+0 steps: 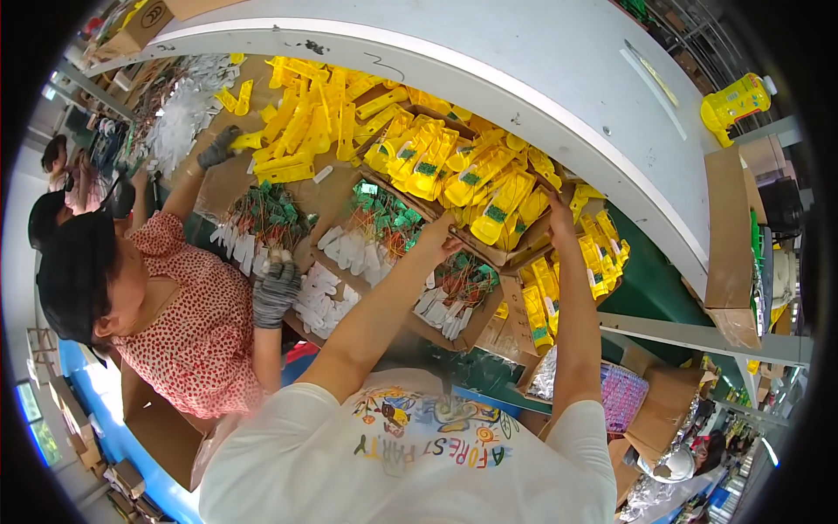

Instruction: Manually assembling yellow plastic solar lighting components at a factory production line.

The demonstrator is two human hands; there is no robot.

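A shallow cardboard box [491,254] is held between my two hands under the shelf edge. It is heaped with yellow plastic housings [493,210], several with a small green circuit board inside. My left hand [442,237] is closed on the box's near left edge, and my right hand [561,224] grips its right side. Part of the fingers on both hands is hidden by the cardboard. Below my left forearm, another box holds circuit boards with wires [471,281] and white plastic strips [443,312].
At left, a co-worker's gloved hand [218,147] touches yellow pieces; the other glove [277,293] is by white strips. Loose yellow shells [305,118] lie beyond. More filled yellow housings [602,249] sit right of my arm. A grey shelf [559,131] overhangs the bench; a yellow bottle [738,100] rests on it.
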